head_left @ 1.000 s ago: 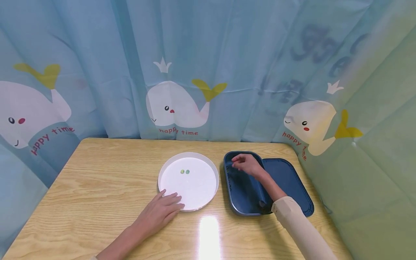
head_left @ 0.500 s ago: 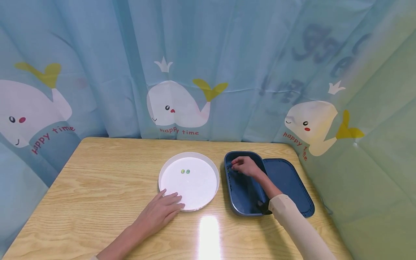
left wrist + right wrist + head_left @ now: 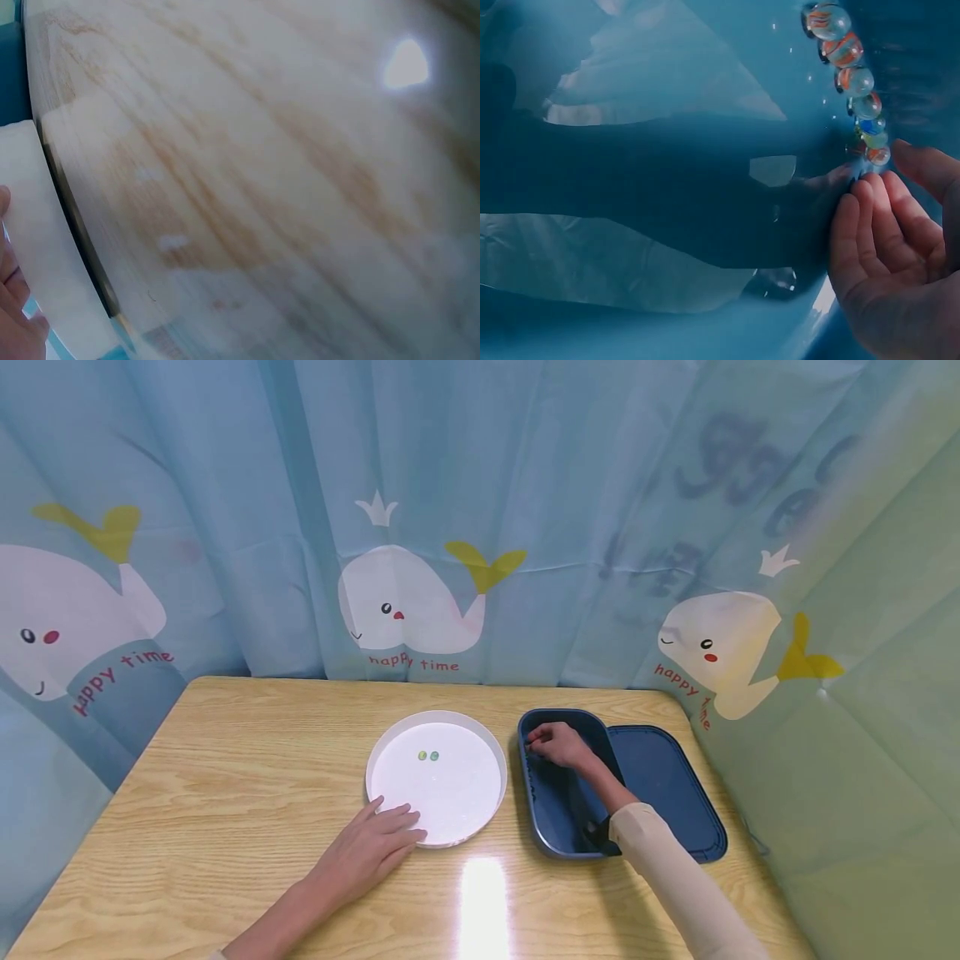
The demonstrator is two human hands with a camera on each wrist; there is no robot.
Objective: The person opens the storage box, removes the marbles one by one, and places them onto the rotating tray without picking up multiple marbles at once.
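My left hand rests on the near left rim of a round white tray, its fingers outstretched; in the left wrist view only a few fingertips show at the tray's side. Two greenish marbles lie side by side in that tray. Inside the dark blue box is my right hand, by the left wall. The right wrist view shows several swirled glass marbles in a row along that wall. Thumb and fingers are apart around the end marble, with no firm grip visible.
A dark blue lid lies to the right of the box, partly beneath or behind it. The wooden table extends to the left. Blue whale-print curtains hang behind, and a pale green one hangs on the right.
My right hand has lowered into the box and shifted slightly left toward its wall, where the marbles lie. The left hand and the two marbles in the tray stay put.
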